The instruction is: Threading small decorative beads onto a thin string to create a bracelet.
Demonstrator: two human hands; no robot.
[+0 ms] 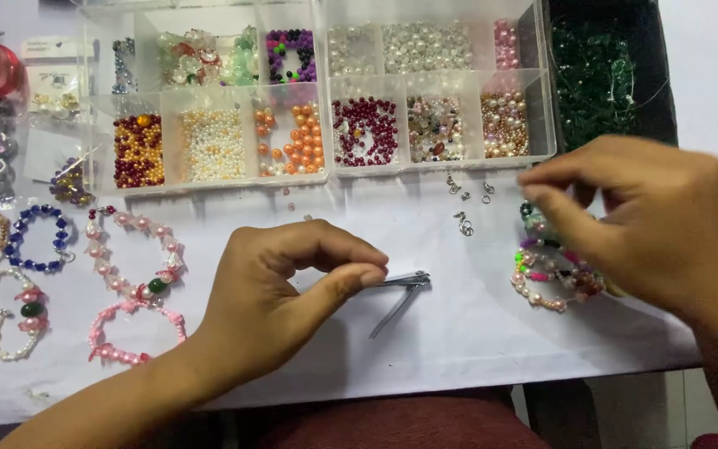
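Left grip (292,283) pinched (contents unseen), right hand (633,220) blurred

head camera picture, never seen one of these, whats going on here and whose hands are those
The single picture comes from a camera worn on a person's head, looking down at their own two bare hands over a table covered in white cloth.

The left hand pinches its thumb and fingers together right beside a metal nail clipper lying open on the cloth; whether it holds anything is too small to tell. The right hand, blurred, pinches above a pile of mixed bead bracelets.

At the back sit clear compartment boxes of sorted beads. Finished bracelets lie at the left, and small metal clasps near the middle.
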